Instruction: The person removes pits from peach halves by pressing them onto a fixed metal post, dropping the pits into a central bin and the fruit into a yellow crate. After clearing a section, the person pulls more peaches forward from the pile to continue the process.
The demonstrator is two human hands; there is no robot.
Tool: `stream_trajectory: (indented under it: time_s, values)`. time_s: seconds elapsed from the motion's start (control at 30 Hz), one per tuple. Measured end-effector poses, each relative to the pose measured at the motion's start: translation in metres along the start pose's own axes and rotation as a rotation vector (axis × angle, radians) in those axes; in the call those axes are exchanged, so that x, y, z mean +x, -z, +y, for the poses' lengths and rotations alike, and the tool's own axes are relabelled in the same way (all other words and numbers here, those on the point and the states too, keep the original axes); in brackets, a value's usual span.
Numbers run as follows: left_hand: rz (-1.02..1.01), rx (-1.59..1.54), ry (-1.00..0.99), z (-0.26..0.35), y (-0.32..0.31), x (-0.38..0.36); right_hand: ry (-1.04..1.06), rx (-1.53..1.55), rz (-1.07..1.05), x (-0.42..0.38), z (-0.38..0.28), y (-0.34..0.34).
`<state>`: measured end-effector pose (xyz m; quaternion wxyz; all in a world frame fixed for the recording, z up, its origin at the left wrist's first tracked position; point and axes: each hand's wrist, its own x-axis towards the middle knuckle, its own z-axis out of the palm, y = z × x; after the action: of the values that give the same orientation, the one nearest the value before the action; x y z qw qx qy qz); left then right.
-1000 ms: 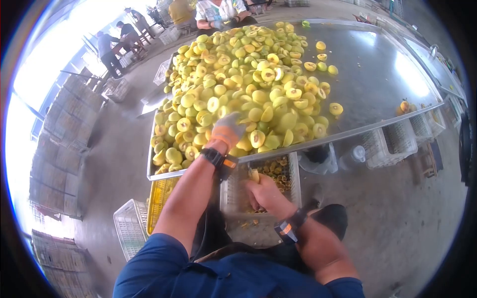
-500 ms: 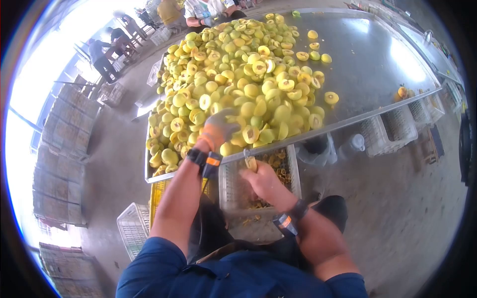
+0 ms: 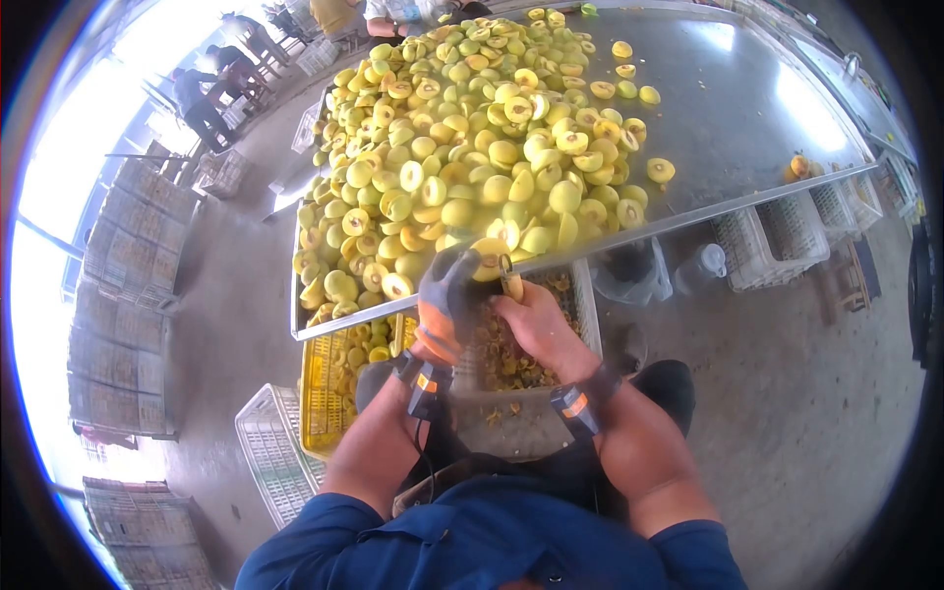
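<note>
Gripping a halved yellow fruit (image 3: 489, 258), the gloved left hand (image 3: 447, 300) met the bare right hand (image 3: 536, 320), closed on a small tool (image 3: 510, 284), at the near table edge (image 3: 629, 231). A slip could plausibly have nicked the fingers. Beyond lay the fruit pile (image 3: 472, 138); below, a white crate (image 3: 511, 364) and a yellow crate (image 3: 339, 379).

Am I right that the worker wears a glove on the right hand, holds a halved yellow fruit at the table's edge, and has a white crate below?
Not quite: the head view shows the glove on the left hand, not the right. The right hand is bare and grips a small tool. The rest holds: the gloved hand holds a halved yellow fruit at the edge of the table, with a white crate below.
</note>
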<state>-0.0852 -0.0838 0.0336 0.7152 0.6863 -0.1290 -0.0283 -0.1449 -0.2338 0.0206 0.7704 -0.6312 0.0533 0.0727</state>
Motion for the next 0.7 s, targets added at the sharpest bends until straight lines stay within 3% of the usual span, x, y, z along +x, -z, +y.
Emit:
stream_trajectory:
  time_s: [0.07,0.13,0.2,0.27,0.37,0.47,0.53,0.6,0.63,0.7]
  values:
    - [0.003,0.075,-0.063,-0.003,-0.003,-0.006,0.054,0.000,0.010,0.000,0.002,-0.001]
    - [0.018,-0.057,0.010,-0.004,-0.008,-0.009,0.068,0.015,0.005,0.000,0.002,-0.002]
    - [-0.021,-0.008,0.026,-0.009,-0.008,-0.012,-0.076,0.145,-0.056,-0.001,0.004,0.000]
    - [-0.029,0.027,0.050,-0.012,-0.009,-0.016,-0.355,0.381,-0.168,0.000,0.007,0.004]
    - [-0.009,0.043,0.059,-0.015,-0.011,-0.018,-0.339,0.444,-0.202,-0.003,0.005,0.004]
    - [-0.087,0.192,-0.223,-0.028,-0.009,-0.011,-0.193,0.174,-0.122,-0.005,-0.004,0.001]
    - [-0.083,-0.039,0.059,-0.045,0.003,0.008,0.118,-0.069,-0.122,0.002,0.017,0.001]
    - [-0.109,0.014,0.061,-0.052,0.011,0.013,0.116,-0.135,-0.157,-0.001,0.012,-0.002]
    - [-0.139,0.184,-0.079,-0.055,0.015,0.012,-0.041,-0.079,-0.192,-0.006,0.006,0.000]
    - [-0.171,0.251,-0.055,-0.073,0.027,0.013,-0.269,0.078,-0.288,-0.012,-0.003,-0.002]
